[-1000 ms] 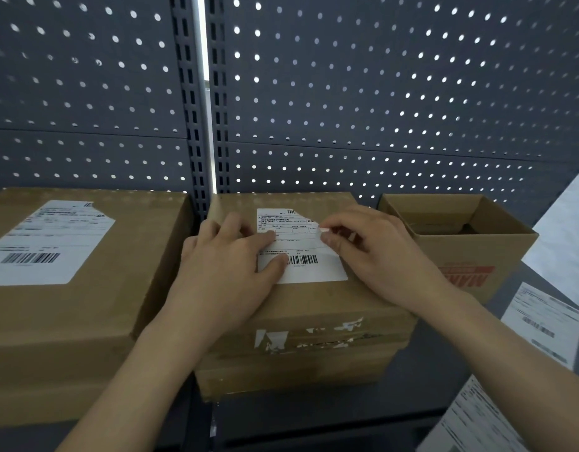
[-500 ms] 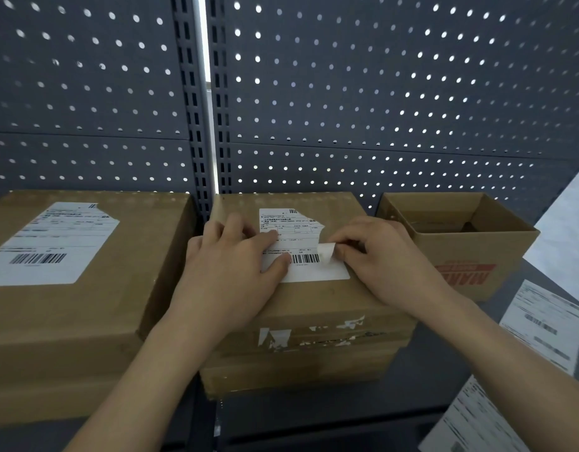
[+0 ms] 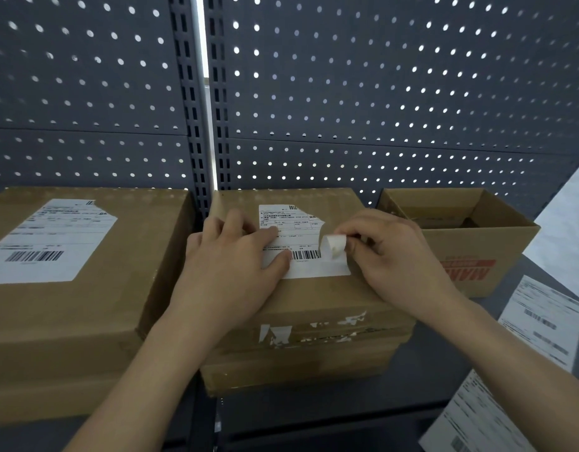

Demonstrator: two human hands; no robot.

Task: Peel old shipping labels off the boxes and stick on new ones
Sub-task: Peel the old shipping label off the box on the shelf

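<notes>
A closed cardboard box (image 3: 314,301) stands in the middle of the shelf with a torn white shipping label (image 3: 294,236) on its top. My left hand (image 3: 229,272) lies flat on the box, its thumb and forefinger pressing on the label's left side. My right hand (image 3: 392,256) pinches the label's right edge, which is curled up and folded back off the cardboard. A bigger closed box (image 3: 96,305) to the left carries its own torn white label (image 3: 50,239).
An open, empty-looking cardboard box (image 3: 483,249) with red print stands to the right. Loose sheets of new labels (image 3: 542,321) lie on the dark shelf at the right, another sheet (image 3: 470,419) nearer me. A grey perforated back panel (image 3: 379,93) rises behind the boxes.
My right hand has lifted the label's right edge and rolled it back toward the left, exposing more of its white underside. My left hand has stayed pressed on the label.
</notes>
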